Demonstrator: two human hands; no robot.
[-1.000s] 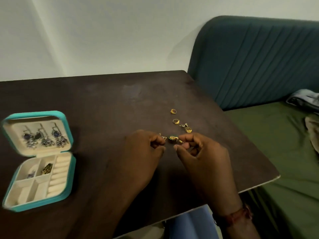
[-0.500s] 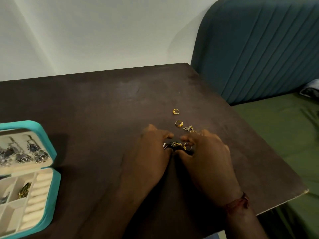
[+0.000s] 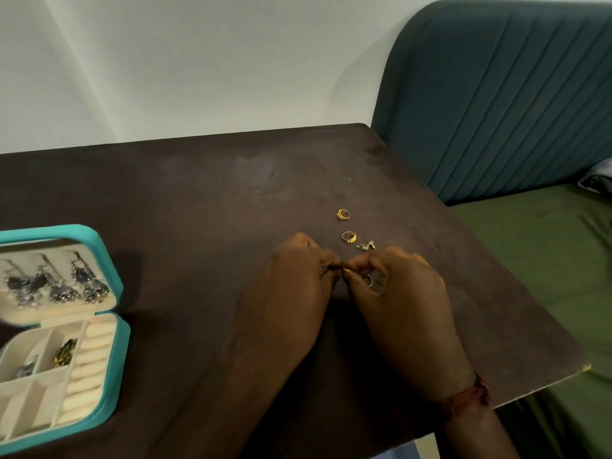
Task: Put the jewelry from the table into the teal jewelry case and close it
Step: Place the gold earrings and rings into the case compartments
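Note:
My left hand point(image 3: 298, 279) and my right hand point(image 3: 397, 286) meet fingertip to fingertip at the table's middle and pinch a small gold and dark earring point(image 3: 342, 270) between them. A ring point(image 3: 368, 279) shows under my right fingers. Just beyond the hands lie two gold rings point(image 3: 343, 214) point(image 3: 348, 236) and a small silver piece point(image 3: 366, 245). The teal jewelry case point(image 3: 109, 326) stands open at the left edge, with dark earrings hung in its lid and a few pieces in its cream compartments.
The dark brown table point(image 3: 215, 200) ends close on the right at a chipped corner point(image 3: 586, 367). A teal padded headboard point(image 3: 496, 94) and a green bedsheet point(image 3: 546, 260) lie beyond that edge. A white wall runs behind.
Both hands have closed tighter on the small earring between them, so that it is mostly hidden. The view has shifted a little; the loose rings have not moved.

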